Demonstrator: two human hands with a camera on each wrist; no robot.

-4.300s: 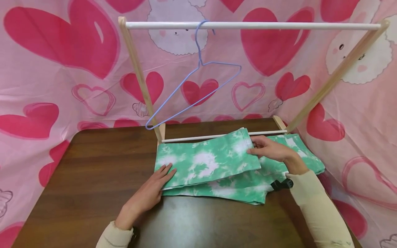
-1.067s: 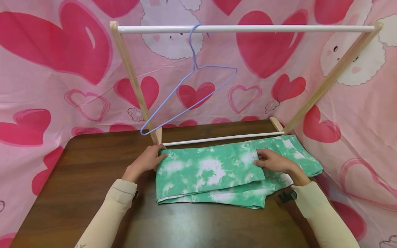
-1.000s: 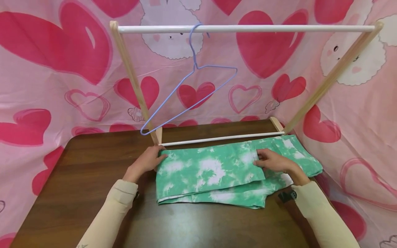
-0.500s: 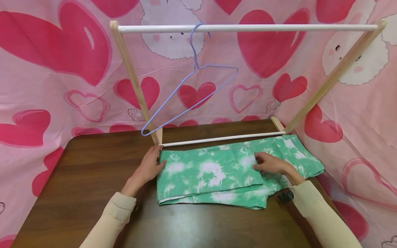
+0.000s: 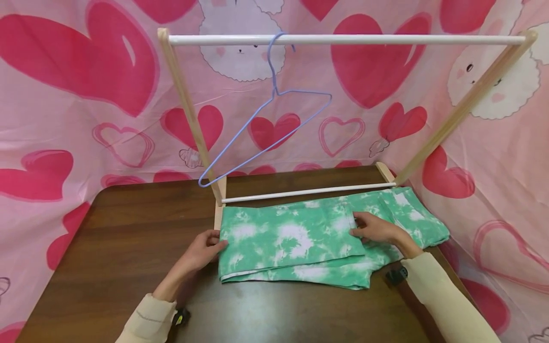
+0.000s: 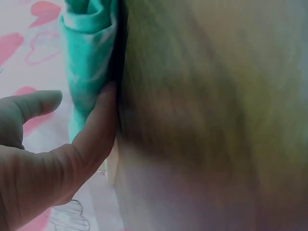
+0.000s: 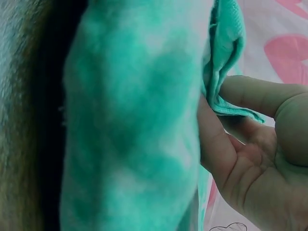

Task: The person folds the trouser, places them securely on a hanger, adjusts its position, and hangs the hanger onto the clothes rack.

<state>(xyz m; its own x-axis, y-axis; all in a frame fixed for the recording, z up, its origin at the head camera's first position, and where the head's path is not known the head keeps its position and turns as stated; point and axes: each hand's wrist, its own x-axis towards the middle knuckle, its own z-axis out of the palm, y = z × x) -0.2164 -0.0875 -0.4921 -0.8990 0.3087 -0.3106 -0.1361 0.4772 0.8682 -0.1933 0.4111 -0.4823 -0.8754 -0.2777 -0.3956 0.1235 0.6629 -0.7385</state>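
A folded green-and-white tie-dye garment (image 5: 274, 238) lies on the wooden table, its top layer stepped back from the layers below. Its exact kind is hidden by the folding. At the garment's left edge is my left hand (image 5: 200, 250); in the left wrist view its fingers (image 6: 98, 127) run along the edge by the table, while the thumb (image 6: 45, 102) stands apart. My right hand (image 5: 375, 228) pinches the hem at the right end of the top layer, with the hem (image 7: 240, 111) between thumb and fingers in the right wrist view.
Behind the garment stands a wooden rack with a white top rail (image 5: 386, 39) and a low white bar (image 5: 300, 193). A blue wire hanger (image 5: 274, 90) hangs from the rail. Pink heart-print cloth (image 5: 124, 95) covers the walls around the table (image 5: 128, 228).
The lifted top layer has come down flatter onto the garment. My left hand went up to the upper left corner, then slid down the left edge. The right hand keeps its hold on the hem.
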